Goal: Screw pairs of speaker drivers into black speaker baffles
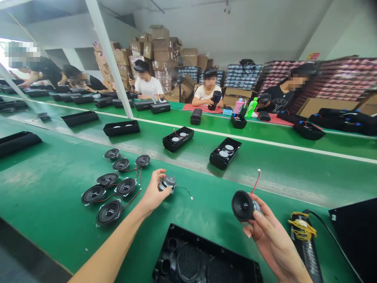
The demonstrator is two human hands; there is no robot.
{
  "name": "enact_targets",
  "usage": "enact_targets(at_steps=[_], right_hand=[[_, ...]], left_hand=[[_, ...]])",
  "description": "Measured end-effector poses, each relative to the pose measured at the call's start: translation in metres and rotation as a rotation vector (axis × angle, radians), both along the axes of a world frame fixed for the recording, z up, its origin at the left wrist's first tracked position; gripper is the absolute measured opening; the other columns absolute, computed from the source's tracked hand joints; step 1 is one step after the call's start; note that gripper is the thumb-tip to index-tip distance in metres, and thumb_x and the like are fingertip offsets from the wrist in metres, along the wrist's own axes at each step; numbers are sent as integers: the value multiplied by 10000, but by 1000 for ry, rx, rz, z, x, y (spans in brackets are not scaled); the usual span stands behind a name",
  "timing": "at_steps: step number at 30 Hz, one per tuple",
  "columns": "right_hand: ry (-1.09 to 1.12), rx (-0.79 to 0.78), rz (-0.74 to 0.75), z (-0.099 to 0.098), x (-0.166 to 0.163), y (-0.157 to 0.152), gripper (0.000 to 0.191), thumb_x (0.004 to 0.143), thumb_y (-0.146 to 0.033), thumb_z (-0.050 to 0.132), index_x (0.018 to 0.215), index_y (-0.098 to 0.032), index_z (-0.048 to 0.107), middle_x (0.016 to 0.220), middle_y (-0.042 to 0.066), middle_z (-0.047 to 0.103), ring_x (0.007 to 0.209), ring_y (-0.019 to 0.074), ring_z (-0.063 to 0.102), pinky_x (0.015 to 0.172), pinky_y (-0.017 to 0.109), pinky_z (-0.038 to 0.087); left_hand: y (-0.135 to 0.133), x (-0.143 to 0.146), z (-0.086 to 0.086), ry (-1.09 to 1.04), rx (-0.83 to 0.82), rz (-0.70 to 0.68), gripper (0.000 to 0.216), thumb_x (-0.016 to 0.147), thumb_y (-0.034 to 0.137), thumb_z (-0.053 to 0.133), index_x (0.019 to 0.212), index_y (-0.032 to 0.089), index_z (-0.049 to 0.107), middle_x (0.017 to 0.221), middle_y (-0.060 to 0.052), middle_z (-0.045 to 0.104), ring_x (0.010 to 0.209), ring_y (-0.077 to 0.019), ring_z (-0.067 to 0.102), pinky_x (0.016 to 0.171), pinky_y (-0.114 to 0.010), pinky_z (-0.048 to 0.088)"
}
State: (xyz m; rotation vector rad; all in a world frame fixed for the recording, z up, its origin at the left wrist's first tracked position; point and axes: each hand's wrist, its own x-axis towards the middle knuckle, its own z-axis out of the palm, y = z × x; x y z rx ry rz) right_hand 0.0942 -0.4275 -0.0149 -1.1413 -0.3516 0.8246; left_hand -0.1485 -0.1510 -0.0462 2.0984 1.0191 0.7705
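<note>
Here's the green desk (44, 212), filling the near side, and there's the black case (206, 255) lying open on it, near and central. Over to the right, past the forearm, sits a black tube (309, 259). Now the hands! The right hand (272, 232), right of the case, has its fingers grasping a speaker (242, 206) by its back, cone turned left. The left hand (155, 192), left of centre, has fingers clasped about a silver speaker (170, 181), magnet up. Seven loose speakers (125, 186) lie grouped further left, cones up. Yellow wire (302, 228) wraps the tube's far end; a thin red lead (257, 182) pokes up above the right hand.
</note>
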Motion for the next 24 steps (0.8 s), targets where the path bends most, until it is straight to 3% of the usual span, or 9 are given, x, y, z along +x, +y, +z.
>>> enact_targets(at_steps=[5, 12, 16, 19, 22, 24], right_hand=[[-100, -6, 50, 9, 0, -8, 645, 812, -446, 962, 1394, -359, 697, 1155, 76, 714, 801, 170, 614, 482, 213, 521], [-251, 10, 169, 37, -25, -27, 486, 902, -455, 890, 1352, -352, 734, 1125, 70, 749, 583, 117, 649, 484, 238, 579], [-394, -60, 193, 46, -42, -47, 409, 938, -449, 860, 1305, -301, 754, 1080, 93, 777, 697, 170, 741, 551, 234, 624], [-485, -204, 153, 42, -53, -68, 446, 945, -467, 844, 1334, -275, 740, 1025, 95, 793, 718, 181, 750, 639, 260, 670], [-721, -330, 88, 35, -66, -85, 442, 938, -456, 838, 1337, -290, 742, 1150, 98, 787, 812, 199, 780, 687, 248, 679], [-943, -362, 96, 31, -75, -91, 439, 950, -430, 822, 1364, -320, 724, 1210, 70, 771, 692, 144, 730, 666, 243, 671]], left_hand=[[-27, -30, -5, 102, 102, -90, 391, 996, 372, 745, 1336, 198, 664, 1350, -102, 653, 1291, -302, 617, 1151, -575, 505], [-20, -32, 21, 280, 63, -120, 409, 861, 334, 752, 1241, 189, 713, 1279, -114, 706, 1235, -317, 657, 1170, -569, 494], [-16, -41, 46, 277, -46, -38, 525, 782, 468, 721, 1230, 194, 713, 1234, -129, 767, 1114, -337, 742, 1010, -501, 633], [-38, -60, 71, 230, -133, -13, 635, 802, 648, 690, 1286, 237, 699, 1191, -92, 809, 1073, -321, 785, 899, -441, 689], [-79, -72, 90, 183, -197, -155, 568, 763, 688, 774, 1195, 318, 766, 1110, -39, 831, 928, -295, 810, 805, -397, 708], [-106, -72, 94, 176, -129, -271, 462, 781, 632, 820, 1152, 357, 797, 1069, -15, 828, 782, -264, 785, 715, -382, 700]])
